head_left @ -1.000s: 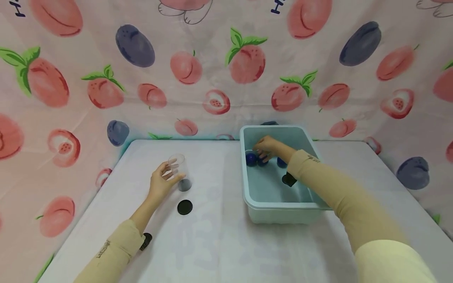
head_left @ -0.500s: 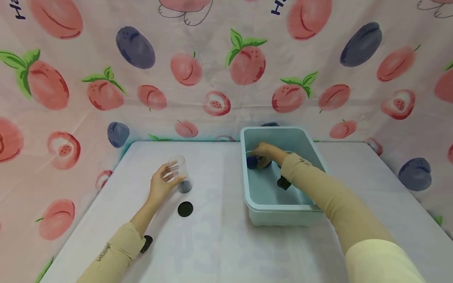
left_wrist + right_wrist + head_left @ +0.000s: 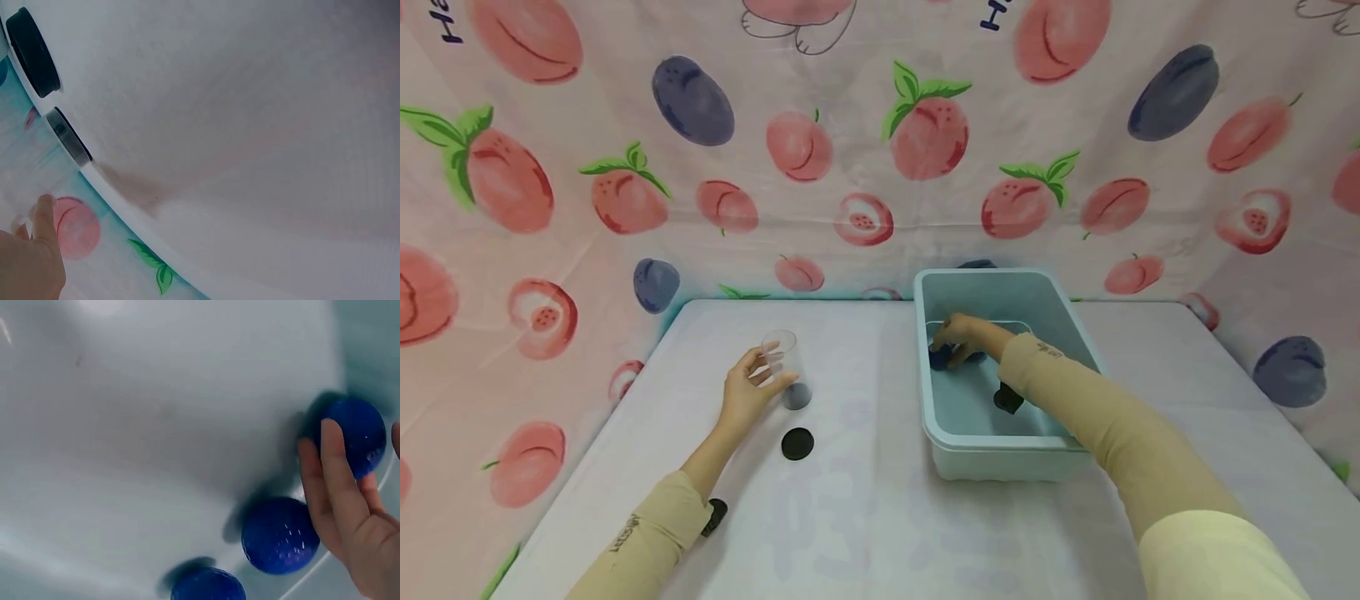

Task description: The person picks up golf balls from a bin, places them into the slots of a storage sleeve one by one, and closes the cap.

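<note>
My left hand point(image 3: 747, 396) grips a clear plastic cylinder point(image 3: 784, 358) with a dark bottom, standing on the left of the white table. In the left wrist view, part of the left hand point(image 3: 31, 262) shows beside the see-through wall. A round black lid point(image 3: 797, 443) lies on the table just in front of the cylinder. Inside the light blue bin, my right hand point(image 3: 966, 337) has its fingers round a blue ball point(image 3: 355, 436) by the wall. A second blue ball point(image 3: 280, 535) sits against the fingers, and a third blue ball point(image 3: 207, 586) lies farther along.
The deep light blue bin point(image 3: 1007, 443) stands right of centre; its raised walls surround the right hand. Black wrist devices show under both sleeves. A fruit-print cloth point(image 3: 865, 150) hangs behind the white table point(image 3: 865, 533).
My right hand has closed in round the leftmost blue ball, and that ball has shifted slightly toward me. The left hand and the cylinder stay in place.
</note>
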`<action>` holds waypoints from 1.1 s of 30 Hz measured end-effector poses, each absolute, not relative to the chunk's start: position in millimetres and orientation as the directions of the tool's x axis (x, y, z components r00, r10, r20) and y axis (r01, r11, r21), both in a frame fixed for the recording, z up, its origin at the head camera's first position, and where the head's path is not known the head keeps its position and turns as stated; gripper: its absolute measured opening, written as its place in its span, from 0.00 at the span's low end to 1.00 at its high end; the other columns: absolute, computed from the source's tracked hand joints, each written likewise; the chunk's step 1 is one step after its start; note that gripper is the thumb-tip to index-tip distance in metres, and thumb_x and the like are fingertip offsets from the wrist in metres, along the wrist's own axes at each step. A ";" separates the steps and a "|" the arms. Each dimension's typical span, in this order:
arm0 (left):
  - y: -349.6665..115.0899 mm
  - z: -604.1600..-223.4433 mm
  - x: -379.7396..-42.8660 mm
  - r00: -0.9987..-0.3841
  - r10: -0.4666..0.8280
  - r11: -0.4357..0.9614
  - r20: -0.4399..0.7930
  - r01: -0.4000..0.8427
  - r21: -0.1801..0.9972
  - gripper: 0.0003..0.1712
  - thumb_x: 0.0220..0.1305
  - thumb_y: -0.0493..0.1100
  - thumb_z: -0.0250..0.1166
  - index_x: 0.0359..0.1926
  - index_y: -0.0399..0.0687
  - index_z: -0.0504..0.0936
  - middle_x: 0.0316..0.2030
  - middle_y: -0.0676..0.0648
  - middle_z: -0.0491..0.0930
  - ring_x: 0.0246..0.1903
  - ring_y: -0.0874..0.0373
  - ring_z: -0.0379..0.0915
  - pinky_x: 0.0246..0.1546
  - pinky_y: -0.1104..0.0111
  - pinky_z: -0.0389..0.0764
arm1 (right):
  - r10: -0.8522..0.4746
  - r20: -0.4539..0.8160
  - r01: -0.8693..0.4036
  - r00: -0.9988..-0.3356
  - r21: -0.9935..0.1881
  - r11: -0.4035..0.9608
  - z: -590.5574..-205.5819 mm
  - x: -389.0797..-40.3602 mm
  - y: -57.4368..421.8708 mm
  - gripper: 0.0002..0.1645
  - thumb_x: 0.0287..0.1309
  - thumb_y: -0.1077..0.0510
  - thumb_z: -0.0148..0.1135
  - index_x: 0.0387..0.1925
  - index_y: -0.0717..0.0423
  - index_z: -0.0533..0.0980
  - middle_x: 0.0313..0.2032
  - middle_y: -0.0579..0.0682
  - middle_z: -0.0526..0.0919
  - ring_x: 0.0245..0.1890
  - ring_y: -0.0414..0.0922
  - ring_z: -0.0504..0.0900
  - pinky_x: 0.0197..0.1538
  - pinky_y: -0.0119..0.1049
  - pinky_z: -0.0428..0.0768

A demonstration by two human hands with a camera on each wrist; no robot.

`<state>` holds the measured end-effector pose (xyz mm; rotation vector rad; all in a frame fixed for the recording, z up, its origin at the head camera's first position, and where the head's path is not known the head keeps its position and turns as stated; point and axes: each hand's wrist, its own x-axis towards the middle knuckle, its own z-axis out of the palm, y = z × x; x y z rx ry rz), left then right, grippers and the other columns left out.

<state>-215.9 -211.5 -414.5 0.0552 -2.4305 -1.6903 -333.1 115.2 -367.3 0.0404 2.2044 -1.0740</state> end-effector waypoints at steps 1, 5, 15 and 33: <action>-210.8 -414.5 -215.8 -0.984 -0.133 0.354 0.122 0.068 0.933 0.34 0.54 0.37 0.70 0.62 0.43 0.70 0.58 0.35 0.73 0.57 0.42 0.72 0.58 0.61 0.74 | -0.251 -0.580 0.308 -0.775 -0.693 0.652 -368.2 -332.2 115.8 0.31 0.62 0.66 0.54 0.63 0.74 0.58 0.66 0.70 0.57 0.63 0.63 0.66 0.57 0.44 0.78; -208.9 -414.0 -214.6 -0.985 -0.131 0.367 0.111 0.056 0.929 0.34 0.54 0.38 0.70 0.63 0.44 0.69 0.58 0.36 0.72 0.57 0.41 0.73 0.57 0.62 0.75 | -0.249 -0.572 0.296 -0.781 -0.692 0.659 -368.5 -329.3 119.3 0.28 0.61 0.66 0.55 0.61 0.73 0.61 0.64 0.69 0.60 0.59 0.61 0.70 0.57 0.43 0.78; -207.3 -415.8 -210.8 -0.987 -0.129 0.361 0.099 0.046 0.931 0.34 0.54 0.38 0.70 0.63 0.44 0.69 0.58 0.36 0.72 0.57 0.42 0.72 0.57 0.62 0.74 | -0.261 -0.624 0.343 -0.737 -0.677 0.651 -362.3 -333.3 125.6 0.31 0.64 0.62 0.52 0.65 0.70 0.58 0.64 0.68 0.61 0.42 0.49 0.77 0.53 0.38 0.80; -210.1 -413.0 -215.7 -0.982 -0.116 0.354 0.148 0.098 0.930 0.34 0.53 0.35 0.70 0.61 0.40 0.69 0.57 0.35 0.74 0.56 0.42 0.72 0.59 0.57 0.72 | -0.296 -0.618 0.425 -0.729 -0.746 0.512 -345.6 -342.9 138.0 0.33 0.60 0.60 0.56 0.65 0.65 0.62 0.61 0.69 0.56 0.53 0.58 0.75 0.50 0.36 0.81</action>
